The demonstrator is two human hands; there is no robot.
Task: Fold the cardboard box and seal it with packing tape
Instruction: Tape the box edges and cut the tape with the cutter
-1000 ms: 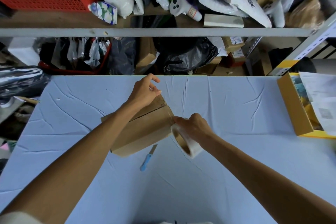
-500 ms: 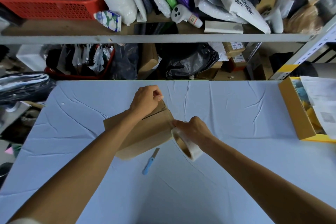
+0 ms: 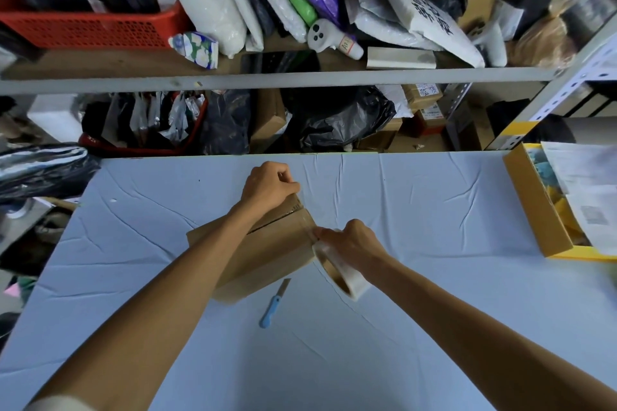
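A brown cardboard box (image 3: 273,250) lies folded on the pale blue table, its flap seam running towards the far right corner. My left hand (image 3: 268,185) is closed at the box's far corner, pinching the end of a clear tape strip there. My right hand (image 3: 350,243) grips the roll of clear packing tape (image 3: 344,274) at the box's right end, fingertips pressed on the tape against the cardboard. A short stretch of tape runs between the two hands over the box edge.
A blue-handled utility knife (image 3: 274,304) lies on the table just in front of the box. An open yellow-brown box (image 3: 534,203) with papers sits at the right edge. Crowded shelves (image 3: 267,80) stand right behind the table's far edge.
My left hand has closed from spread fingers into a pinch at the box's far corner. The right hand and tape roll have stayed at the box's right end.
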